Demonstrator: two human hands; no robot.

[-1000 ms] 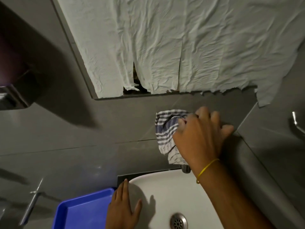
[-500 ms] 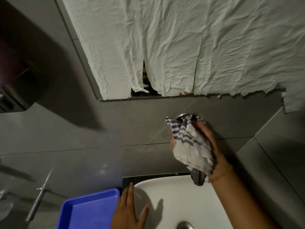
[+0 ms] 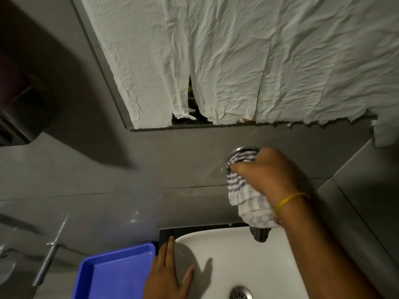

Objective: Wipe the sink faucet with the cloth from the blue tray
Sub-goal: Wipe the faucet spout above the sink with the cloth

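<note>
My right hand [image 3: 267, 171] grips a blue-and-white striped cloth [image 3: 246, 197] wrapped around the wall-mounted metal faucet. Only the faucet's spout tip [image 3: 260, 234] below the cloth and its round wall flange [image 3: 241, 150] above the fingers show. The spout hangs over the white sink basin [image 3: 244, 260]. My left hand [image 3: 166, 277] lies flat on the basin's left rim, fingers spread, holding nothing. A blue tray [image 3: 116, 275] with nothing in it sits just left of that hand.
Above the faucet, crumpled white paper [image 3: 237, 61] covers a mirror on the grey tiled wall. A dark dispenser [image 3: 19, 100] juts out at upper left. A metal rod fixture [image 3: 50, 253] stands left of the tray. The drain [image 3: 240, 293] lies at the basin's bottom.
My right hand has turned over the top of the faucet, back of hand facing up again, and the cloth has slid down the spout. The left hand stays on the rim.
</note>
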